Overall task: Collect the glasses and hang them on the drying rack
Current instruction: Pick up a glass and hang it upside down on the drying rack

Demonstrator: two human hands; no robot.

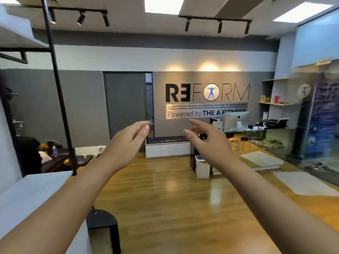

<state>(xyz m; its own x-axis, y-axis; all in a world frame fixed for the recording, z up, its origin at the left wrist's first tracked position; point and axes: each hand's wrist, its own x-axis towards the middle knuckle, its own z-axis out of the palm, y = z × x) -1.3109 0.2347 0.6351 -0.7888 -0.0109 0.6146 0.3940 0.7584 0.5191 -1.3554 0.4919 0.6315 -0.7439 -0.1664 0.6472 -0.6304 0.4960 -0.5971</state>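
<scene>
Both hands raised, empty; I see no glasses or rack.

Left hand [128, 142] and right hand [207, 142] spread, fingers loose, below the wall sign [207, 101]; white bin [202, 166] beneath it.

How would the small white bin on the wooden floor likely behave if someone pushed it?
The white bin looks like thin plastic, so probably light for its size. It stands on glossy wooden floor, so it would likely slide rather than grip. Being taller than wide, a high push might tip it. Its contents cannot be seen.
</scene>
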